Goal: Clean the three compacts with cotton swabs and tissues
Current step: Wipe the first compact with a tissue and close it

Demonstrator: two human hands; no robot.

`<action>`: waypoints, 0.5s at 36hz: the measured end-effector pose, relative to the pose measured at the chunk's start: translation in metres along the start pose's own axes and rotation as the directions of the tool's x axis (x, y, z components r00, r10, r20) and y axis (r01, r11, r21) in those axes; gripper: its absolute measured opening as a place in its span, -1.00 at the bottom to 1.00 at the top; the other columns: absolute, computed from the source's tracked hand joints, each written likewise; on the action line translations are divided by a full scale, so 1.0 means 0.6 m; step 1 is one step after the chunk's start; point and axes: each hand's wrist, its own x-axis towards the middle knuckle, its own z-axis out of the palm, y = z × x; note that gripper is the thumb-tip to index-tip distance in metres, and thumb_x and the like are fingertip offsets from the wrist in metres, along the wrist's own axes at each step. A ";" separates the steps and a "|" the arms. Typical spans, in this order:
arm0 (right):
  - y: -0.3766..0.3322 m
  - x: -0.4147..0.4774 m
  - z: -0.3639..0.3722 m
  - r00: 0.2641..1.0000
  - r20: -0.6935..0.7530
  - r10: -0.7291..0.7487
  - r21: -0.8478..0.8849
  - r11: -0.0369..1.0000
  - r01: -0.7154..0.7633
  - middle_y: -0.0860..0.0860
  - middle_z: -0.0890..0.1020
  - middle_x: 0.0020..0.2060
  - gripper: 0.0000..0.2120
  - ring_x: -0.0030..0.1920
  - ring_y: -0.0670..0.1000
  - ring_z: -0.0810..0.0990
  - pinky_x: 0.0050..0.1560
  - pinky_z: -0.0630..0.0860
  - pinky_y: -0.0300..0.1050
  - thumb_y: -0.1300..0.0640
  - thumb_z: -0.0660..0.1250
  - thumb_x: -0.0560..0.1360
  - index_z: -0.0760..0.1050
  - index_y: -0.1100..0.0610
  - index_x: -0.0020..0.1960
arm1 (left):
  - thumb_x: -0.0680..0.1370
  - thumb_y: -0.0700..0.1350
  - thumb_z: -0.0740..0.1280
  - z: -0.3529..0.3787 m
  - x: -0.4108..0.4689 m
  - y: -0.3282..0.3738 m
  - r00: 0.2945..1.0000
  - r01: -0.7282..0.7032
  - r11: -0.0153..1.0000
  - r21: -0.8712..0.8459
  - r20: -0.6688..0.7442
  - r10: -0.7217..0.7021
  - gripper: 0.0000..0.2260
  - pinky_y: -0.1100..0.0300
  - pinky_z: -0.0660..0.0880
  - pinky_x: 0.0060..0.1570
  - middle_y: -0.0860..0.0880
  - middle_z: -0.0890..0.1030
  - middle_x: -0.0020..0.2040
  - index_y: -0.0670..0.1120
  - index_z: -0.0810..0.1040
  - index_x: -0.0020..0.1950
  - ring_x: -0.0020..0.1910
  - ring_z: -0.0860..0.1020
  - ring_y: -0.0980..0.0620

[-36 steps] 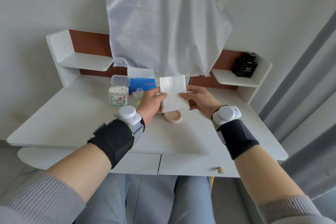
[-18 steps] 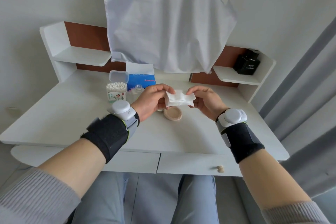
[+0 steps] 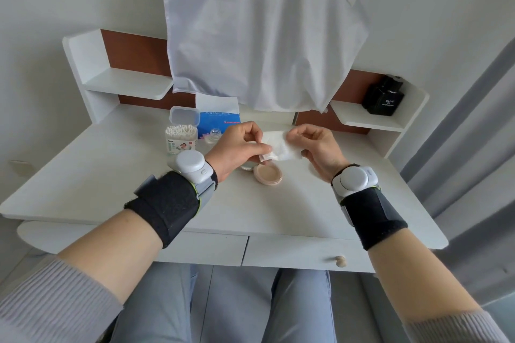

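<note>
Roughly crosswise, the folded tissue (image 3: pixel 280 147) runs left to right, held up over the desk (image 3: pixel 111 175) between both hands. The left hand (image 3: pixel 239 147) pinches its left end and the right hand (image 3: pixel 316 145) its right. A round beige compact (image 3: pixel 268 173) lies just below. Behind, an open-lidded jar (image 3: pixel 180 145) holds cotton swabs (image 3: pixel 179 129), beside a blue tissue pack (image 3: pixel 218 117).

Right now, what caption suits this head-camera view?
Left hand and right hand hold a folded tissue near a peach compact on a white desk.

White tissue (image 3: pixel 281 147), beige compact (image 3: pixel 268 173), blue tissue pack (image 3: pixel 218 122), black bottle (image 3: pixel 384 100), white desk (image 3: pixel 111 175).
</note>
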 end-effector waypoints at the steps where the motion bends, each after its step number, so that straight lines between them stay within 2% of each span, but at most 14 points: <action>1: 0.001 0.002 0.000 1.000 -0.005 0.000 -0.008 1.000 0.000 0.02 0.43 -0.41 -0.85 -0.37 -0.03 0.40 -0.33 0.35 -0.22 0.33 0.41 0.41 0.57 0.10 -0.22 | 0.43 -0.41 0.41 0.000 0.000 0.001 1.000 -0.010 1.000 0.007 -0.007 0.010 -0.71 0.24 0.54 -0.38 -0.07 0.46 -0.30 -0.11 0.36 -0.26 -0.40 0.58 0.06; 3: -0.001 0.005 0.000 1.000 -0.004 0.000 0.003 1.000 0.000 0.09 0.38 -0.35 -0.81 -0.32 0.03 0.38 -0.29 0.34 -0.14 0.31 0.45 0.35 0.56 0.06 -0.16 | 0.42 -0.44 0.40 -0.001 0.002 0.002 1.000 -0.003 0.999 0.033 -0.019 0.003 -0.66 0.21 0.57 -0.39 -0.04 0.36 -0.30 -0.10 0.30 -0.24 -0.40 0.54 0.13; 4: -0.002 0.005 -0.001 1.000 0.002 -0.002 0.002 1.000 0.002 0.14 0.41 -0.30 -0.79 -0.29 0.06 0.40 -0.29 0.35 -0.12 0.30 0.45 0.34 0.54 0.06 -0.12 | 0.43 -0.44 0.40 -0.003 0.003 0.001 1.000 0.018 1.000 0.022 -0.017 -0.017 -0.65 0.14 0.60 -0.37 -0.05 0.37 -0.29 -0.10 0.28 -0.22 -0.36 0.54 0.10; 6: -0.007 0.004 0.000 1.000 0.022 0.002 -0.046 0.999 -0.001 0.22 0.49 -0.22 -0.73 -0.24 0.12 0.46 -0.27 0.39 -0.08 0.31 0.44 0.34 0.49 0.09 -0.03 | 0.45 -0.38 0.40 -0.005 0.002 0.005 0.995 0.093 0.996 -0.002 0.018 -0.093 -0.70 0.05 0.63 -0.29 -0.11 0.51 -0.19 -0.10 0.31 -0.12 -0.23 0.58 -0.04; 8: -0.012 0.004 0.000 0.998 0.059 0.006 -0.140 0.990 0.003 0.23 0.54 -0.22 -0.67 -0.23 0.13 0.51 -0.23 0.41 -0.06 0.36 0.44 0.38 0.46 0.09 0.04 | 0.49 -0.23 0.41 -0.007 0.002 0.009 0.986 0.159 0.987 0.028 0.049 -0.161 -0.75 0.11 0.62 -0.24 -0.10 0.62 -0.05 -0.10 0.38 0.06 -0.17 0.60 -0.04; 10: -0.017 0.005 0.001 0.994 0.108 0.021 -0.231 0.973 0.005 0.16 0.56 -0.27 -0.65 -0.25 0.10 0.53 -0.25 0.43 -0.09 0.39 0.42 0.40 0.46 0.07 0.06 | 0.51 -0.10 0.40 -0.007 0.005 0.011 0.985 0.160 0.980 0.120 0.053 -0.167 -0.73 0.25 0.57 -0.29 -0.06 0.63 -0.05 -0.07 0.46 0.18 -0.16 0.60 0.02; 12: -0.022 0.008 0.004 0.987 0.156 0.031 -0.281 0.959 0.014 0.03 0.58 -0.34 -0.65 -0.29 0.04 0.53 -0.28 0.44 -0.17 0.41 0.40 0.41 0.47 0.05 0.05 | 0.55 -0.04 0.36 -0.006 0.007 0.010 0.987 0.116 0.965 0.236 0.085 -0.139 -0.80 0.22 0.57 -0.21 -0.04 0.62 -0.12 -0.08 0.56 0.12 -0.16 0.59 0.04; 14: -0.025 0.012 0.008 0.983 0.182 0.037 -0.297 0.955 0.020 -0.08 0.58 -0.39 -0.64 -0.32 -0.02 0.54 -0.30 0.45 -0.23 0.43 0.39 0.41 0.47 0.05 0.05 | 0.58 -0.03 0.31 -0.007 0.009 0.005 0.982 0.078 0.938 0.337 0.134 -0.130 -0.78 0.13 0.49 -0.11 -0.05 0.56 -0.23 -0.18 0.61 -0.03 -0.21 0.53 0.02; 16: -0.027 0.012 0.010 0.982 0.186 0.037 -0.302 0.953 0.021 -0.09 0.58 -0.38 -0.64 -0.31 -0.03 0.54 -0.29 0.45 -0.25 0.42 0.40 0.41 0.47 0.05 0.06 | 0.59 -0.03 0.29 -0.008 0.009 0.001 0.980 0.082 0.929 0.361 0.141 -0.141 -0.67 0.13 0.39 -0.14 -0.11 0.47 -0.26 -0.31 0.56 -0.10 -0.23 0.45 0.00; 18: -0.027 0.012 0.012 0.981 0.187 0.044 -0.284 0.959 0.011 -0.03 0.58 -0.32 -0.64 -0.26 -0.01 0.55 -0.26 0.46 -0.24 0.42 0.40 0.41 0.47 0.06 0.09 | 0.59 -0.04 0.29 -0.009 0.009 -0.003 0.981 0.077 0.943 0.325 0.143 -0.129 -0.65 0.12 0.41 -0.14 -0.12 0.45 -0.23 -0.38 0.52 -0.04 -0.21 0.44 0.00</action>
